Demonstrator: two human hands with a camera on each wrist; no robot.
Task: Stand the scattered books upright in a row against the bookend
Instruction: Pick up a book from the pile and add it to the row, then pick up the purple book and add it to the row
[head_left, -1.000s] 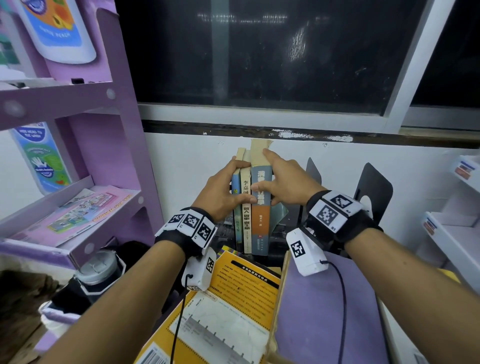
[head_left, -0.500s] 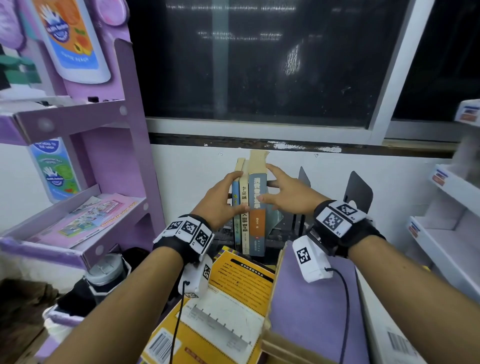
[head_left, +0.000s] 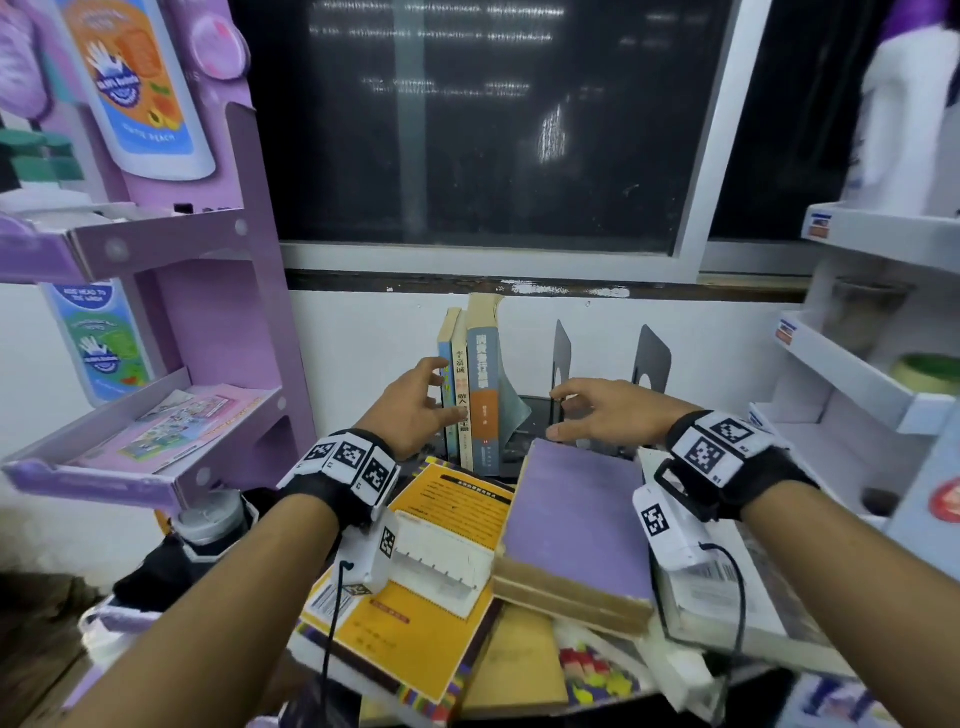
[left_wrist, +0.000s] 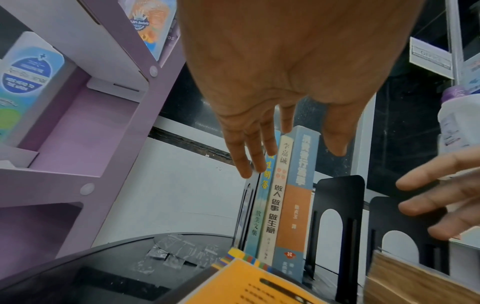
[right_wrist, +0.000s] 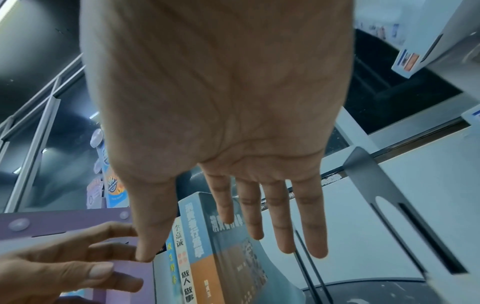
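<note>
Three books (head_left: 475, 384) stand upright in a row by the wall; a blue, a beige and a grey-orange spine (left_wrist: 293, 205) show, with a black bookend (left_wrist: 244, 207) on their left. My left hand (head_left: 423, 400) hovers open beside them, fingers spread, holding nothing; contact is unclear. My right hand (head_left: 563, 410) is open too, fingers straight (right_wrist: 285, 236), just off the row's right side, above the far end of a purple book (head_left: 576, 519) lying flat. A yellow book (head_left: 431, 587) lies flat in front.
Two more black bookends (head_left: 561, 353) (head_left: 652, 358) stand right of the row. A purple shelf unit (head_left: 171, 332) is on the left and white shelves (head_left: 862, 379) on the right. More books and papers (head_left: 597, 670) are piled near the table's front edge.
Both hands have let go of the upright books. The right hand moved right and back toward the bookends; the left hand drew back a little. The three books stay standing.
</note>
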